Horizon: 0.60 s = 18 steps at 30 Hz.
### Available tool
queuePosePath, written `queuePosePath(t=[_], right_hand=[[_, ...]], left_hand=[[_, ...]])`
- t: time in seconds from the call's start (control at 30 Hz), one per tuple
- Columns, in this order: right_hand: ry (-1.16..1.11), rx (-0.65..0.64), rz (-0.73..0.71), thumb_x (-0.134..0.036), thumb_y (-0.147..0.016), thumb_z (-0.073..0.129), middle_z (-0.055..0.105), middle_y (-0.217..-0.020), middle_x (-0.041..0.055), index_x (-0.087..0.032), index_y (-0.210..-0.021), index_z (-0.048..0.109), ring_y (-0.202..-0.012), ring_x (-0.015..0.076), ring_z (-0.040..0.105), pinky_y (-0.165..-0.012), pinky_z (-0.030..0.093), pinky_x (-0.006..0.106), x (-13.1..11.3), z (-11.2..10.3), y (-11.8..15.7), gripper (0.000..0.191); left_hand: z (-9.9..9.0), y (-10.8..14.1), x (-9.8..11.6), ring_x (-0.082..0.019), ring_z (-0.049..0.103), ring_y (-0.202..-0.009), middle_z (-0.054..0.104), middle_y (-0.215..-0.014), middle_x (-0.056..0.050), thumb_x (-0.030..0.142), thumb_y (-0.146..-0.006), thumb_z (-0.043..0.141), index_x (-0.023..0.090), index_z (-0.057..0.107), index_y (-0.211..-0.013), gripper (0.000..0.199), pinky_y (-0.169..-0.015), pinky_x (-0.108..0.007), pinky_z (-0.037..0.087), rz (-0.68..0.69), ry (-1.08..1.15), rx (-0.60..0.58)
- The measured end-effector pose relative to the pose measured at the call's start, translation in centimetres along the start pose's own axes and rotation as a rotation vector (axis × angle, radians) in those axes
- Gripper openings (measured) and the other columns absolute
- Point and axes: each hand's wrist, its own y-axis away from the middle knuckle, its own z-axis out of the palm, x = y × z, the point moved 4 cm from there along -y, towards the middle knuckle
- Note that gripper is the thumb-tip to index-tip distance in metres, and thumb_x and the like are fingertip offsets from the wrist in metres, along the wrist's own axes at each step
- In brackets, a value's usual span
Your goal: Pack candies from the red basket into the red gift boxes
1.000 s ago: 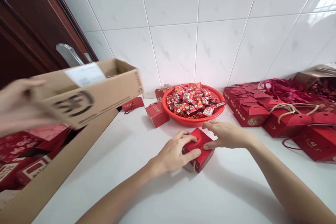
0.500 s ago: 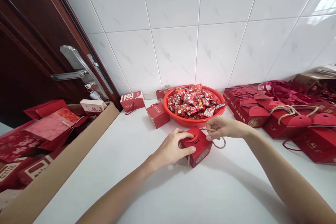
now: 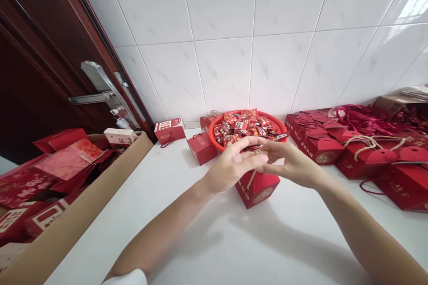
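A small red gift box (image 3: 264, 187) stands upright on the white table, gold lettering and a round gold emblem on its sides. Its beige rope handle (image 3: 251, 180) runs up from the lid into my fingers. My left hand (image 3: 229, 164) is above the left part of the box, its thumb and fingers closed around the rope. From the right, my right hand (image 3: 290, 164) meets it, fingertips pinched at the same rope. The fingers hide the rope's upper part and much of the lid. Just behind is a red plastic basket (image 3: 214, 136) heaped with wrapped candies (image 3: 242, 127).
Two small red boxes (image 3: 170, 132) (image 3: 202, 148) stand left of the basket. A cardboard carton (image 3: 100, 191) with red packaging is at left, beside a dark door (image 3: 33, 53). Several red gift boxes (image 3: 314, 142) and crimson ribbons (image 3: 359, 118) lie at right, against the tiled wall (image 3: 220, 75).
My left hand has left the lid and risen to the rope. My right hand has brought the rope over the box's top, and both hands now meet there. The box has shifted slightly right.
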Motion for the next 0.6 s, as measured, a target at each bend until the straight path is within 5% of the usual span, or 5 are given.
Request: queuePosePath(t=[0.13,0.27,0.43,0.6], right_hand=[[0.011,0.089,-0.053,-0.033,-0.083,0.066,0.072,-0.095,0.0038,-0.021,-0.114,0.063,-0.083,0.0204,0.067,-0.069,0.052,0.03,0.1,0.0,0.2,0.033],[-0.081,0.197,-0.036,-0.035,-0.082,0.065,0.072,-0.087,0.0053,-0.019,-0.096,0.065,-0.076,0.0205,0.068,-0.068,0.054,0.032,0.2,-1.2,0.7,0.022],[-0.068,0.605,-0.012,-0.045,-0.08,0.07,0.059,-0.06,-0.0016,-0.021,-0.085,0.066,-0.049,0.0122,0.05,-0.047,0.042,0.026,-0.4,-5.9,2.5,0.025],[-0.04,1.041,-0.107,-0.037,-0.077,0.074,0.057,-0.061,-0.0011,-0.025,-0.083,0.066,-0.048,0.012,0.042,-0.045,0.034,0.029,-1.6,-13.6,2.7,0.016]], left_hand=[[2.3,-1.0,0.5,-0.03,0.058,-0.128,0.068,-0.124,-0.011,0.03,-0.084,0.072,0.017,0.059,-0.126,0.046,-0.107,-0.043,0.049,0.072,0.031,-0.027],[2.7,-1.2,1.0,-0.03,0.058,-0.129,0.064,-0.132,-0.011,0.027,-0.082,0.073,0.018,0.057,-0.127,0.048,-0.108,-0.044,0.049,0.123,0.049,-0.051],[-0.6,-0.5,0.5,-0.027,0.063,-0.12,0.061,-0.135,-0.009,0.028,-0.081,0.073,0.019,0.064,-0.114,0.035,-0.103,-0.04,0.051,0.159,-0.084,0.083],[-4.2,1.0,-5.8,-0.022,0.067,-0.091,0.072,-0.092,-0.007,0.039,-0.078,0.074,0.016,0.069,-0.089,0.026,-0.088,-0.035,0.052,-0.005,-0.256,0.204]])
